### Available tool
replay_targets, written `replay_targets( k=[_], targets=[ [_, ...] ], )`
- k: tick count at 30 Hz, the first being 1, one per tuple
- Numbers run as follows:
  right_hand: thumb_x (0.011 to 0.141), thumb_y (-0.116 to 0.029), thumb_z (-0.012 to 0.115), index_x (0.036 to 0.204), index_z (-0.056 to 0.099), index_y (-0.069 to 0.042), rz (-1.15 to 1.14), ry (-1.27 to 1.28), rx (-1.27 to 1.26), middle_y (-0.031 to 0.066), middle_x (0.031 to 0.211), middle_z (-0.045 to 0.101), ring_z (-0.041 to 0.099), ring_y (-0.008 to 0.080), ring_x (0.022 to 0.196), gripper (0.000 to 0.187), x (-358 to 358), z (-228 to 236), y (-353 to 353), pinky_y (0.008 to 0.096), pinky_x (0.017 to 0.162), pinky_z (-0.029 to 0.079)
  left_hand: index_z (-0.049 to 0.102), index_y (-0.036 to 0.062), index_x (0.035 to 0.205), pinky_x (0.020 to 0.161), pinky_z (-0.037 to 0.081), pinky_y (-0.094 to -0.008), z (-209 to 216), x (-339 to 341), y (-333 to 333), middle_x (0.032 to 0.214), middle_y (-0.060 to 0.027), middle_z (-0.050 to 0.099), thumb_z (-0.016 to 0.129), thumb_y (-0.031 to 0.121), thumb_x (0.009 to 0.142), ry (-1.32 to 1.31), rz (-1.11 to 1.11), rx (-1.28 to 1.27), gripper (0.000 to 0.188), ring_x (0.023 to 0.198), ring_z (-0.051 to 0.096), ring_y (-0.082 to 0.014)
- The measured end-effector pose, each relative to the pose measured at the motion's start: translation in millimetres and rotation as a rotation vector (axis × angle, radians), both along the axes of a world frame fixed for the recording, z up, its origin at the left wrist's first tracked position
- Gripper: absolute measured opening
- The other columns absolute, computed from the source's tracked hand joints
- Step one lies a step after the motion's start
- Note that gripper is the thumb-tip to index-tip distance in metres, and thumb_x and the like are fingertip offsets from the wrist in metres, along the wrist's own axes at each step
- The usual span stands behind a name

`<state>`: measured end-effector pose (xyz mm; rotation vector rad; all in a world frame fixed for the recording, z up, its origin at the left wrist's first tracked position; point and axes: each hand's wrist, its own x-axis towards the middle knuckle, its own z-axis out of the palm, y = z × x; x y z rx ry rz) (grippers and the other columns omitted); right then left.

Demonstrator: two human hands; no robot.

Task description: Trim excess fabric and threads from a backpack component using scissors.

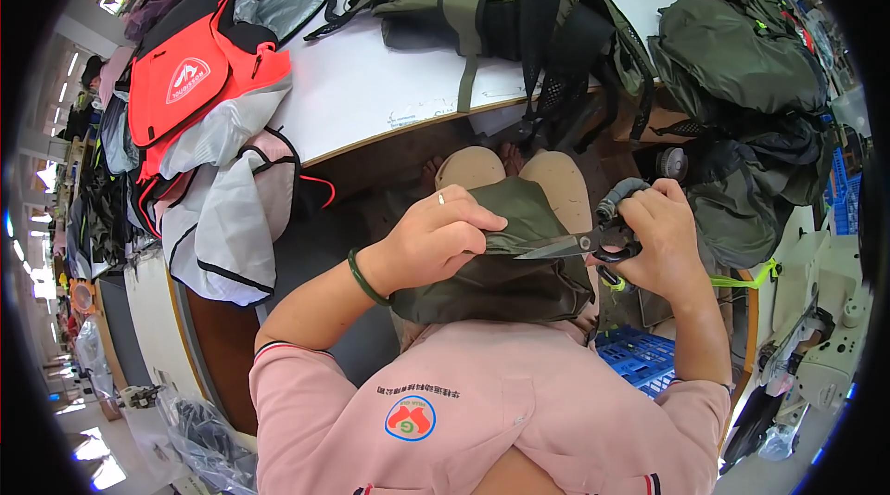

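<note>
Across my lap lies an olive-green fabric bag piece (482,286). My left hand (445,234) pinches its upper edge between thumb and fingers. In my right hand (656,226) is a pair of scissors (561,247) with dark handles, part of them wrapped in grey material. The blades point left and lie against the fabric just beside my left fingertips. Whether they are cutting a thread or cloth there is too small to tell.
Ahead, a white table (371,87) bears an olive and black backpack (501,13). Red and grey bags (190,87) hang over its left side. More olive bags (737,55) are heaped at the right, above a sewing machine (825,347). A blue crate (640,356) sits low beside me.
</note>
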<state>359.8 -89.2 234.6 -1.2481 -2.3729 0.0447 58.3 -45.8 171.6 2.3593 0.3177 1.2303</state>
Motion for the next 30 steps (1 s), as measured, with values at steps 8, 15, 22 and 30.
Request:
replay_targets(
  k=[8,15,22,30],
  targets=[
    [0.053,-0.032,0.088,0.081,0.057,-0.008,0.032,-0.075,-0.01,0.004,0.073,0.054,0.058,0.0239,0.07,0.048,2,-1,4,0.0376,0.076,0.042,0.052,0.0065,0.078,0.065,0.048,-0.0342,2,2,-1,0.103,-0.009,0.066,0.069,-0.009,0.066,0.017,-0.02,-0.014,0.026,0.075,0.057,-0.025],
    [0.054,-0.032,0.088,0.082,0.058,-0.009,0.067,-0.105,-0.012,0.0044,0.072,0.053,0.057,0.0237,0.069,0.047,1,3,10,0.0373,0.075,0.041,0.052,0.0065,0.077,0.067,0.049,-0.0343,5,1,0,0.102,-0.0085,0.066,0.069,-0.009,0.067,0.032,-0.018,-0.004,0.025,0.077,0.057,-0.0253],
    [0.056,-0.033,0.087,0.081,0.058,-0.009,0.1,-0.132,-0.061,0.0046,0.068,0.056,0.057,0.0244,0.066,0.045,0,7,13,0.0361,0.072,0.041,0.052,0.0069,0.077,0.068,0.05,-0.0337,7,0,-1,0.101,-0.008,0.066,0.068,-0.008,0.068,0.05,-0.019,-0.008,0.024,0.077,0.057,-0.0252],
    [0.056,-0.031,0.087,0.078,0.057,-0.007,0.072,-0.057,-0.14,0.0061,0.066,0.057,0.056,0.0265,0.065,0.044,-1,0,9,0.0367,0.067,0.042,0.054,0.007,0.08,0.069,0.05,-0.0324,9,-1,0,0.099,-0.0076,0.066,0.069,-0.007,0.069,0.078,-0.028,-0.084,0.023,0.079,0.059,-0.0243]
  ],
)
